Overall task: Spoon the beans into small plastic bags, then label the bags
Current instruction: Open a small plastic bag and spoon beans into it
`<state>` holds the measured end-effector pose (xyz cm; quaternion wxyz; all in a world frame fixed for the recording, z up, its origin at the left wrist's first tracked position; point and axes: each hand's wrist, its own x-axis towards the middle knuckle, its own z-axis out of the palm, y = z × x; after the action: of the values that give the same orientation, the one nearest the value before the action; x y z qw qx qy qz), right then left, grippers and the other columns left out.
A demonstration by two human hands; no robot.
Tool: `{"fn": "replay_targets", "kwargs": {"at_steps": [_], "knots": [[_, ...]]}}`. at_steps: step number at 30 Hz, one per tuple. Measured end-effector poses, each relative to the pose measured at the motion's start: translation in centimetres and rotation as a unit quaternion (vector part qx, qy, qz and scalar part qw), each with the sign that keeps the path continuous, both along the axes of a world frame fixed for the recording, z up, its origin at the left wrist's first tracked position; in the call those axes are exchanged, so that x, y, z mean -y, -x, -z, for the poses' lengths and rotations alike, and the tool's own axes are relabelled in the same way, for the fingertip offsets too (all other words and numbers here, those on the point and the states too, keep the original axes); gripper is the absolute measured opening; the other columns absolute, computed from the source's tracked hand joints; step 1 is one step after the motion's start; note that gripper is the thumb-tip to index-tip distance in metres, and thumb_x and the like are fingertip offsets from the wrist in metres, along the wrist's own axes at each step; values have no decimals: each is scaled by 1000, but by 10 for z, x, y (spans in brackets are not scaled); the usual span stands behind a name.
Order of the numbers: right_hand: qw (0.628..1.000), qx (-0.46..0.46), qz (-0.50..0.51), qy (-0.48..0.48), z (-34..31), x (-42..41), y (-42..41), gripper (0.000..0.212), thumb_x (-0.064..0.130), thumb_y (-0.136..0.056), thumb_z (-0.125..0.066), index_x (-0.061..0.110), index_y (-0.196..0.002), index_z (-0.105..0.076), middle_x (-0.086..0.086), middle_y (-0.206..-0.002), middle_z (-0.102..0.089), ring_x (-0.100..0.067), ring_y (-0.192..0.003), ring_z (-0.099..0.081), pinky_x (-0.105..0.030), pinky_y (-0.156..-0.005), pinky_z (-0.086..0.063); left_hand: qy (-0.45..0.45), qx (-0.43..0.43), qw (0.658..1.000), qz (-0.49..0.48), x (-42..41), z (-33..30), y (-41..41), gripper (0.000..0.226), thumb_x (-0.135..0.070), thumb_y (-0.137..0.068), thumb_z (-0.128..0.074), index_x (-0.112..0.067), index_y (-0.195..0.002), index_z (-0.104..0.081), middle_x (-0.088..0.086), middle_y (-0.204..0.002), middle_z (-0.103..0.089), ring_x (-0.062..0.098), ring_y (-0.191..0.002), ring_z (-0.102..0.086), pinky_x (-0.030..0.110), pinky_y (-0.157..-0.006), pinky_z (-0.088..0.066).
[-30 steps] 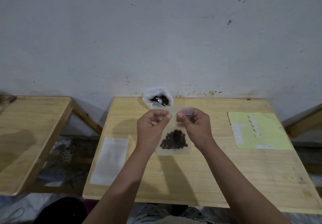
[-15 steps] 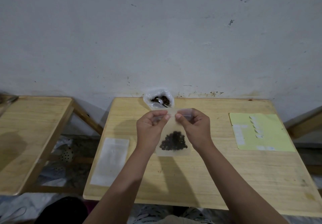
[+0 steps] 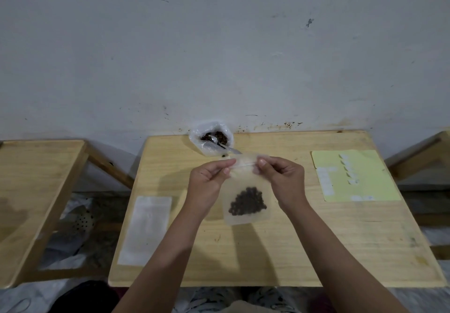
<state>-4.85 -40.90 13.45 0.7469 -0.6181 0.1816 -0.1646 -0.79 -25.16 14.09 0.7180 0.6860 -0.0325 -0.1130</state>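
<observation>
Since the earlier frame, both hands have drawn apart along the bag's (image 3: 246,200) top strip. Left hand (image 3: 208,181) and right hand (image 3: 283,180) pinch it above the table's (image 3: 316,252) middle, beans (image 3: 248,202) inside. Sealing step; labelling from the sheet (image 3: 360,178) at the right edge likely follows.

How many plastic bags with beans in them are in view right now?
2: the small bag pinched by both hands over the table's middle, and the open bag with the spoon at the far edge. Others may be hidden.

Beans (image 3: 247,201) in bag (image 3: 246,183) above table (image 3: 304,247)
</observation>
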Motion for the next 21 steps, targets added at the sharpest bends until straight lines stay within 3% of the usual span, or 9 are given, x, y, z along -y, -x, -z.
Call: {"fn": "replay_targets", "kwargs": {"at_steps": [4,7,11,14,17,21], "knots": [[999,-44,-14,-11,17,10,10,40,3,-83,-68,13,-119,-54,-11,-74,-66,-20,-79,-69,-27,-78,-55,7,-27,1000,5,9,16,-2,29,11,-86,-56,-13,-92,-71,-12,-83,-74,2,-80,-66,16,-74,-52],[995,-77,-39,57,36,19,23,43,-4,-82,-66,28,-103,-46,-5,-79,-67,-34,-81,-69,-42,-77,-54,11,-56,998,9,19,28,-5,23,10,-87,-56,-3,-102,-68,-8,-83,-74,-1,-74,-65,13,-65,-50],[987,-116,-8,114,58,30,32,28,-5,-82,-65,23,-81,-60,-11,-84,-66,-36,-76,-68,-51,-70,-57,-51,-56,997,27,28,54,1,28,3,-82,-67,-21,-97,-68,2,-91,-69,11,-79,-60,19,-71,-51],[980,-156,-10,122,73,38,32,27,-4,-82,-65,23,-81,-65,-9,-82,-68,-30,-71,-69,-49,-70,-58,-133,-65,987,58,30,73,10,35,-4,-78,-74,-32,-98,-67,-7,-104,-64,13,-85,-62,20,-73,-51],[969,-184,-29,163,89,41,29,32,-3,-82,-65,28,-83,-66,-2,-81,-69,-24,-71,-68,-42,-70,-59,-212,-61,972,80,31,90,21,48,-6,-75,-77,-30,-114,-61,-18,-109,-52,7,-87,-59,12,-69,-49],[952,-221,-40,209,108,43,26,22,0,-81,-66,19,-91,-67,1,-85,-67,-19,-70,-64,-31,-66,-54,-288,9,951,111,40,109,24,64,-2,-70,-77,-23,-127,-55,-3,-114,-43,13,-94,-51,24,-85,-49]]}}
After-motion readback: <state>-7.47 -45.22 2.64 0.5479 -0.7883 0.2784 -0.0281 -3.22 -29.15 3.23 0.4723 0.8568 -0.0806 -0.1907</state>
